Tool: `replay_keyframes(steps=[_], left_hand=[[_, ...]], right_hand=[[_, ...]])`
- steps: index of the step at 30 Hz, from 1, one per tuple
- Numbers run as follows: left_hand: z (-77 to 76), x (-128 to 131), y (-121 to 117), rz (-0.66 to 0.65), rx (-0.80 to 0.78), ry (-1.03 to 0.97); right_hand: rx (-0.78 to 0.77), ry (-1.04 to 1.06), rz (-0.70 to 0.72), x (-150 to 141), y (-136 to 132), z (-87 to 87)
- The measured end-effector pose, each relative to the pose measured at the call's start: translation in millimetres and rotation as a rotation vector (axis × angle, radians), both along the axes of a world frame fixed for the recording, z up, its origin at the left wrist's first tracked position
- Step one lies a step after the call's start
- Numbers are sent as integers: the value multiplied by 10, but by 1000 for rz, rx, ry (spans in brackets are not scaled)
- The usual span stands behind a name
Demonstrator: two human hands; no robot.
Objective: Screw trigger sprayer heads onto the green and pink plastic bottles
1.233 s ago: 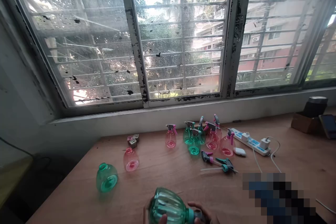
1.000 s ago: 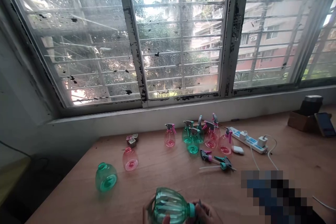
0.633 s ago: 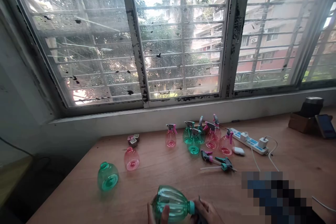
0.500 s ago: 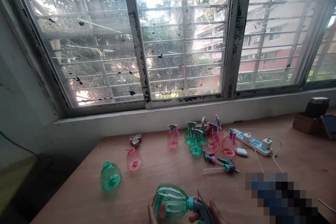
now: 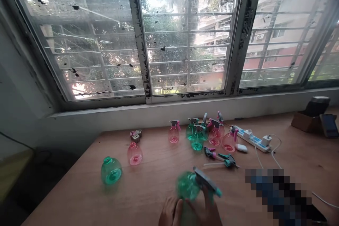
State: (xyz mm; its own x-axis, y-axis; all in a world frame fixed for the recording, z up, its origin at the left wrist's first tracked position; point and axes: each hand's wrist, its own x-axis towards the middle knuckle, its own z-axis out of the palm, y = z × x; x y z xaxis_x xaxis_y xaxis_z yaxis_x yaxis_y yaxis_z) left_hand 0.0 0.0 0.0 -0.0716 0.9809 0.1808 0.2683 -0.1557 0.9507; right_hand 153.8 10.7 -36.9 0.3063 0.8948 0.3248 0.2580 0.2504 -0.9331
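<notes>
Barred windows (image 5: 185,42) at back, wooden table (image 5: 79,197) below. Your green spray bottle (image 5: 186,185) sits front and centre, blurred, its gray spray head (image 5: 208,182) angled rightward. You have it clasped between both hands: left hand (image 5: 169,212) curled against its near side, right hand (image 5: 209,212) wrapped just below the head; grip tightness unclear. Leftward, a headless green bottle (image 5: 111,170) and headless pink bottle (image 5: 135,154). Loose sprayers (image 5: 227,161) lie beyond your hands.

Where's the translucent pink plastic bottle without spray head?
Head view, left half: the pink bottle sits right of the headless translucent green bottle, in front of small, dark boxy blocks.
</notes>
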Motion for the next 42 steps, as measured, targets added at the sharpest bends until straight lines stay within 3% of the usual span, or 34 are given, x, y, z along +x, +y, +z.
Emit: replay_keyframes(steps=[3, 5, 9, 16, 22, 27, 33, 37, 42], left_hand=[[-13, -32, -1, -8, -17, 36], [-14, -71, -18, 4, -47, 47], [5, -99, -35, 11, -95, 33], [7, -81, -41, 44, -106, -15], [7, -66, -61, 90, -56, -3], [61, -234, 2, 275, 45, 6], [426, -999, 250, 585, 267, 78], [692, -1557, 541, 763, 413, 199], [726, -2048, 1066, 832, 271, 291]], right_hand=[[7, -292, -123, 112, 261, 151], [0, -425, -103, 172, 492, 271], [3, -480, -59, 206, 954, 404], [10, -578, -47, 106, 1612, 474], [8, -579, -80, 21, 1969, 552], [14, -551, -69, 18, 1728, 493], [30, -587, -79, 253, 922, 190], [36, -603, -197, 620, 553, 63], [-25, -652, -392, 1293, 516, 27]])
